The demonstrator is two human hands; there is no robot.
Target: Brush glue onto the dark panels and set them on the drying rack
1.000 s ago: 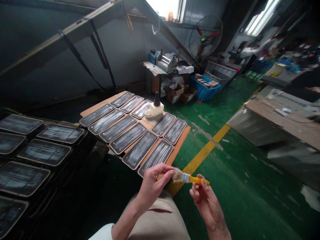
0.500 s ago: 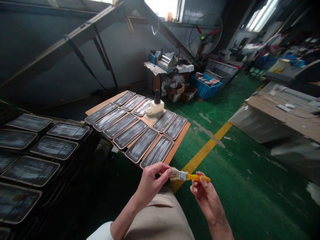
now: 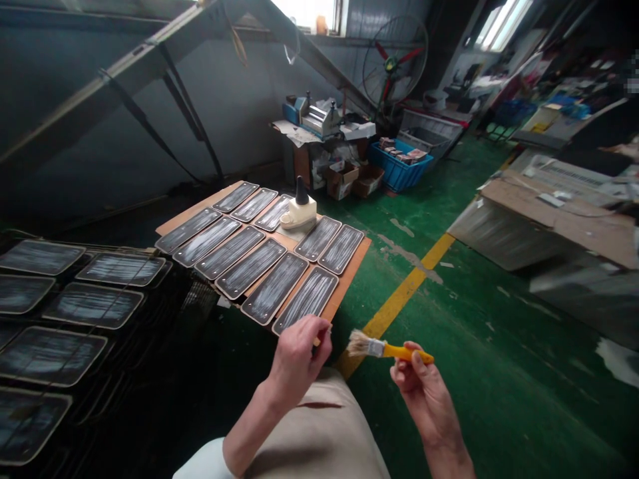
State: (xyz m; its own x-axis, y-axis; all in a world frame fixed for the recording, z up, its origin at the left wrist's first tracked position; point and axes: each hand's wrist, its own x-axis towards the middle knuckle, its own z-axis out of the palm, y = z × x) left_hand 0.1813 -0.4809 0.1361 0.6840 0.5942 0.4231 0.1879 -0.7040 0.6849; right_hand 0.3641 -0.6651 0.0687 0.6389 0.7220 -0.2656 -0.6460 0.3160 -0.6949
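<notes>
A paintbrush (image 3: 387, 348) with a yellow handle and pale bristles is held by the handle's end in my right hand (image 3: 426, 392). Its bristles point left, toward my left hand (image 3: 299, 359), but a gap lies between them. The fingers of that left hand are curled together in a pinch; whatever they hold, if anything, is too small to make out. Just beyond it, dark rectangular plates (image 3: 277, 289) with light rims and whitish streaks lie in rows on a brown board (image 3: 344, 286). A cream bottle with a black nozzle (image 3: 301, 209) stands among them.
More streaked plates (image 3: 94, 305) lie on dark stacked racks at the left. Behind the board are a bench with a roller machine (image 3: 319, 120), a blue crate (image 3: 399, 166) and cardboard boxes (image 3: 342, 178). A worktable (image 3: 559, 213) stands to the right, past a yellow floor line (image 3: 409, 286).
My left hand has come away from the bristles it was touching and drawn slightly left. My right hand has moved a little right with the paintbrush. The view has shifted somewhat.
</notes>
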